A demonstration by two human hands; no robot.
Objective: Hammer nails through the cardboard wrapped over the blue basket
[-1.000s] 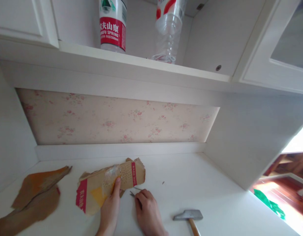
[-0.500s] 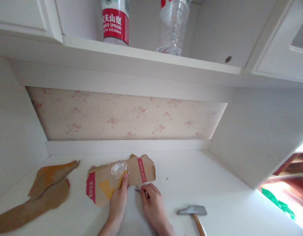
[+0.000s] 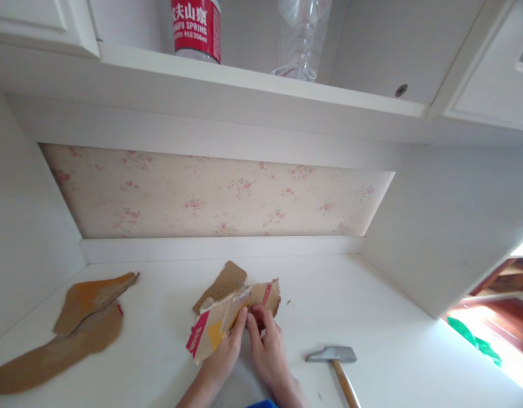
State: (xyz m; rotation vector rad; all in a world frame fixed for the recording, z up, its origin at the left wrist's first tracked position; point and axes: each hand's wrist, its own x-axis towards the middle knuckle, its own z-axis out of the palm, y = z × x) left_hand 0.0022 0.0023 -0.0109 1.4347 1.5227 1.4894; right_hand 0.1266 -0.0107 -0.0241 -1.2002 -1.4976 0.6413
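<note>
My left hand (image 3: 225,356) grips the near edge of a torn cardboard piece (image 3: 214,326) with red and yellow print, lifted and tilted off the white desk (image 3: 159,340). My right hand (image 3: 267,345) pinches the same piece at its right part, fingers curled on it. A second brown scrap (image 3: 224,281) with small holes shows just behind it. Both hands meet at the middle of the cardboard.
A hammer (image 3: 334,365) with a wooden handle lies on the desk to the right of my hands. Torn brown cardboard pieces (image 3: 74,323) lie at the left. Two water bottles (image 3: 196,25) stand on the shelf above. Floral wallpaper backs the desk.
The cardboard lay flat under my left hand; now both hands hold it raised and turned. My right hand has left the small metal thing on the desk and taken the cardboard.
</note>
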